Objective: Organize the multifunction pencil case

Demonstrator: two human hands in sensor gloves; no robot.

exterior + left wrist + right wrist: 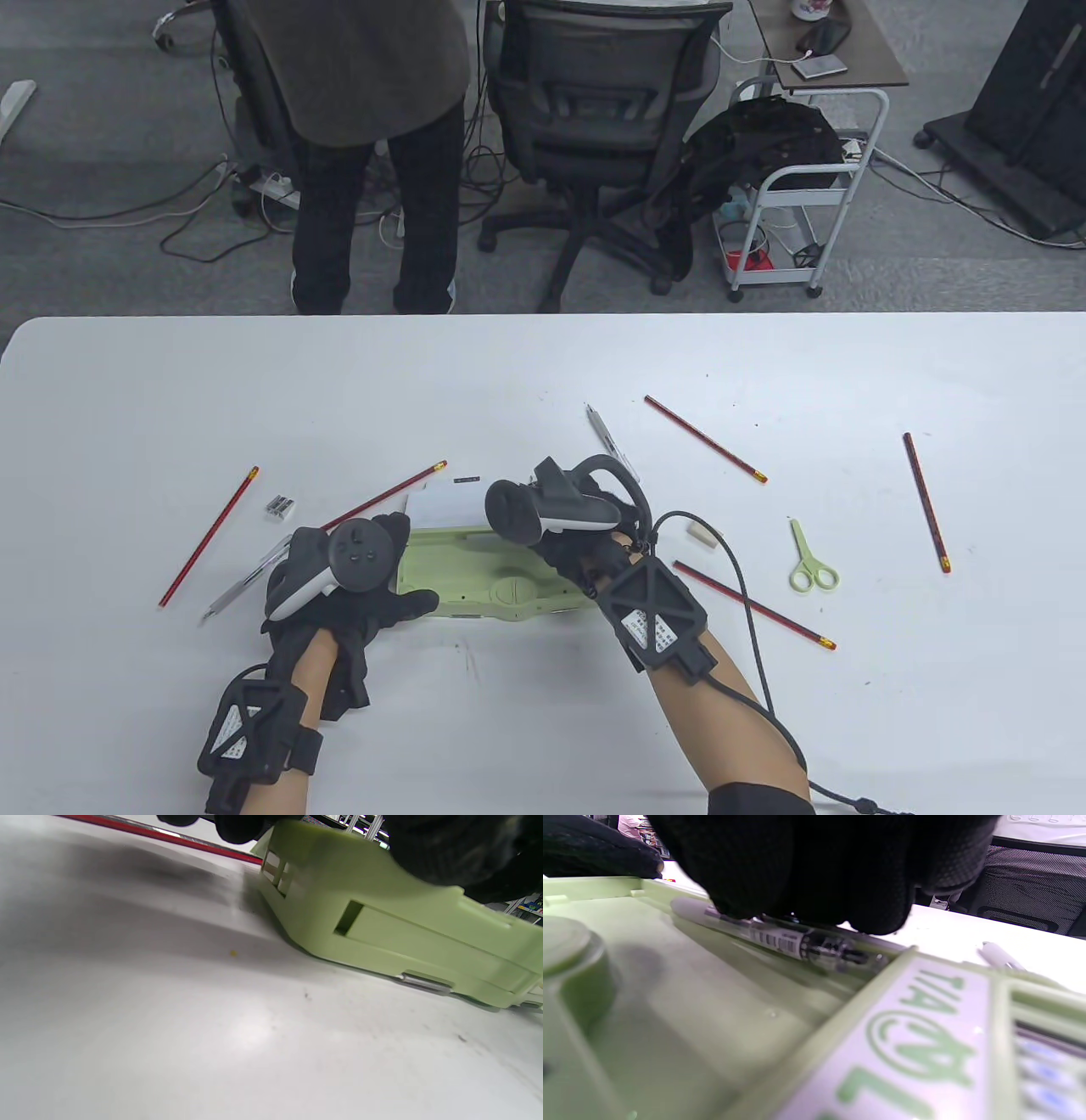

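Your forearms come in from the bottom edge, and between them the pale green plastic pencil case [475, 577] lies open near the front middle of the white tabletop [543, 373]. Your left hand [348, 586] grips the case's left end, thumb curled over its near wall. Your right hand [577, 543] curls down over the far rail of the case, its fingertips [797, 891] pressing a clear-barrelled pen [780, 940] into the long groove there; the pen shows a barcode strip and a frosted cap. Inside the tray sits a round moulded knob [512, 587], smooth and matte. In the right wrist view, a glossy white panel [916, 1039] with green lettering borders the tray. Around the case lie slim red pencils [706, 439], a second pen [609, 437], small green-handled scissors [812, 562] and a white eraser [701, 535].
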